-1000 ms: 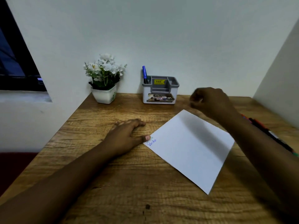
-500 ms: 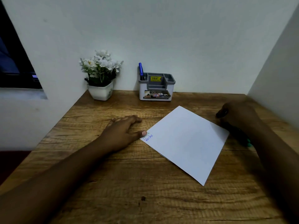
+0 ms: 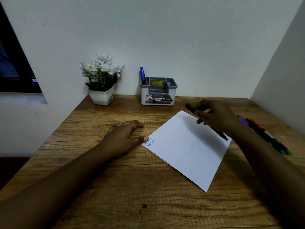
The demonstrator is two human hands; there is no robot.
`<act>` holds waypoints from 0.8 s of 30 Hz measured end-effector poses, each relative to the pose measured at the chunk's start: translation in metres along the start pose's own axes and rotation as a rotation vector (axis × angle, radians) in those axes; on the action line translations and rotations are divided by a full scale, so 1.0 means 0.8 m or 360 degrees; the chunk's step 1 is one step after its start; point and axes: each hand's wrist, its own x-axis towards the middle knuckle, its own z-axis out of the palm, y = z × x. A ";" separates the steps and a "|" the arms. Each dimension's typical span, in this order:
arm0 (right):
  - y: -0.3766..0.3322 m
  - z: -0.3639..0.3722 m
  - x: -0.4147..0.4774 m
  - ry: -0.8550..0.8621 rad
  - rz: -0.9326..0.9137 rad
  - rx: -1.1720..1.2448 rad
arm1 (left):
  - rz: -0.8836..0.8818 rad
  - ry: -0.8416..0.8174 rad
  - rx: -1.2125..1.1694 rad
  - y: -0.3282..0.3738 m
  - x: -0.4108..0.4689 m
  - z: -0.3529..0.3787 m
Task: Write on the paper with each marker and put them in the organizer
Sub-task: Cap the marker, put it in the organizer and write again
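Note:
A white sheet of paper lies tilted on the wooden desk, with small green and blue writing at its left corner. My left hand rests flat on the desk, thumb pressing that corner. My right hand hovers over the paper's far right edge, shut on a black marker with a green end showing below the wrist. Several more markers lie in a row on the desk to the right. The grey and white organizer stands by the back wall with one blue marker in its left slot.
A white pot of white flowers stands at the back left, next to the wall. Walls close the desk in at the back and right. The desk's left edge drops off beside a dark window.
My right hand went from near the organizer to the markers on the right, then came back over the paper's right edge holding a black marker. My left hand stayed put.

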 end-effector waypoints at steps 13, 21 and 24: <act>-0.091 0.063 -0.050 -0.0313 -0.0177 0.1279 | 0.0210 0.0158 -0.2028 0.055 -0.020 -0.006; -0.105 0.076 -0.057 -0.0209 -0.0378 0.0732 | 0.0049 0.0455 -0.2445 0.051 -0.013 -0.007; -0.110 0.078 -0.058 -0.0182 -0.0440 0.0566 | 0.0000 0.0553 -0.2444 0.049 -0.012 -0.007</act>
